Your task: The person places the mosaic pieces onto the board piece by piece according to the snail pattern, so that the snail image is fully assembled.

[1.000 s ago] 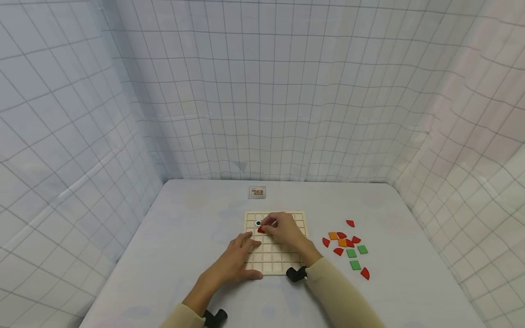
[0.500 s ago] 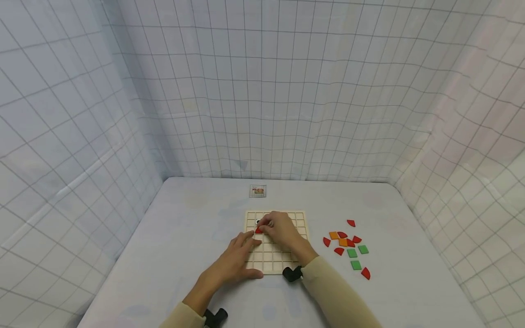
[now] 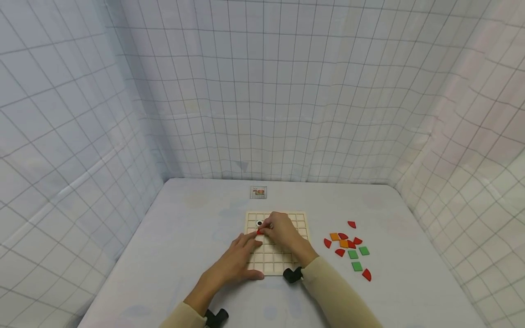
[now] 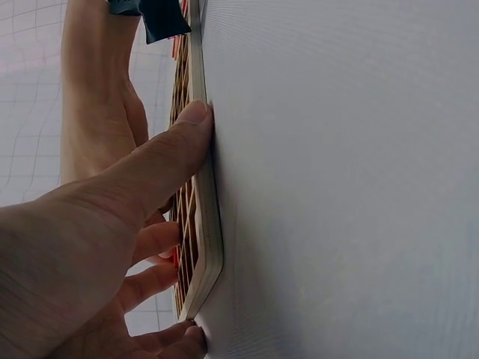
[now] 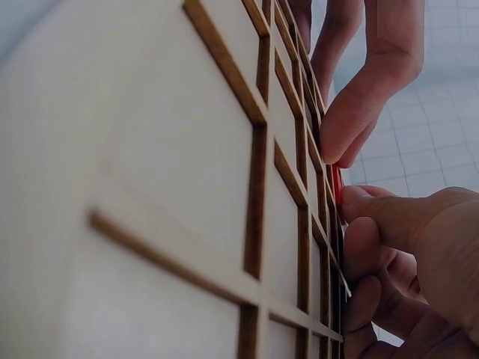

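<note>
A pale wooden grid board (image 3: 268,257) lies on the white table. My right hand (image 3: 283,230) pinches a red quarter-circle tile (image 3: 258,233) over the board's upper left squares. In the right wrist view the red tile (image 5: 337,183) shows as a thin strip between the two hands' fingertips. Spread over the board's left side, my left hand (image 3: 235,259) has its index fingertip right at the tile. Its thumb rests along the board's near edge, plain in the left wrist view. A round white tile with a black centre (image 3: 259,223) sits just behind the red one.
Right of the board lie several loose red quarter-circle tiles (image 3: 367,274), several green square tiles (image 3: 357,266) and two orange square tiles (image 3: 334,236). A small picture card (image 3: 258,192) with an animal on a grid lies behind the board. Grid-patterned curtains (image 3: 262,114) enclose the table.
My right hand has shifted slightly left with the red tile, which now meets my left index fingertip. The round tile was partly covered half a second ago and shows again. The left hand stays put.
</note>
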`<state>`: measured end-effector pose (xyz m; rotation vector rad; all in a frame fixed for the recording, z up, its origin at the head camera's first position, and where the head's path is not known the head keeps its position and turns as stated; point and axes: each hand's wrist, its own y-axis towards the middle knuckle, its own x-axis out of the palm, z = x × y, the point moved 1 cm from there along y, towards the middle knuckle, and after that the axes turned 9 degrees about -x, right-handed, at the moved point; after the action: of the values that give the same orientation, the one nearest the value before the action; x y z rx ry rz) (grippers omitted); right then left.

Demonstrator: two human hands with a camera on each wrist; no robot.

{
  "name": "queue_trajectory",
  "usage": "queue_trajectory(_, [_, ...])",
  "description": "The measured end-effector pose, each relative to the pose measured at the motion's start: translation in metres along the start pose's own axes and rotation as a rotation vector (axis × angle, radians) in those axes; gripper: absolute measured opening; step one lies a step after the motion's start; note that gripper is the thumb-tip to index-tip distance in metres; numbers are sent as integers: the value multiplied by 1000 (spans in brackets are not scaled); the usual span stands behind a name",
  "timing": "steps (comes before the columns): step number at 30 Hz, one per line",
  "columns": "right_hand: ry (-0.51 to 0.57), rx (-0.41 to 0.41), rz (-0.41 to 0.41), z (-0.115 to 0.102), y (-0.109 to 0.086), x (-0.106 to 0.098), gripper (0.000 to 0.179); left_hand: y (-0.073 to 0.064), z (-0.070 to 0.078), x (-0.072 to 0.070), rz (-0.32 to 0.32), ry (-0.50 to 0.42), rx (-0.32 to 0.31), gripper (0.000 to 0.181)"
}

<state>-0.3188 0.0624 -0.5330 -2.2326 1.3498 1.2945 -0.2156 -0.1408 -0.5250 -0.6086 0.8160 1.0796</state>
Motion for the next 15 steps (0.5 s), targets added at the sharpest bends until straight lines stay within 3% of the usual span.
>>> queue_trajectory(5, [-22,-45,-5,-2,-3,0,7,-1,1,0,17,34,48,89])
queue_trajectory(15, [-36,-76,-15,-6,-9,-3,9,1,5,2,5,103,54,92])
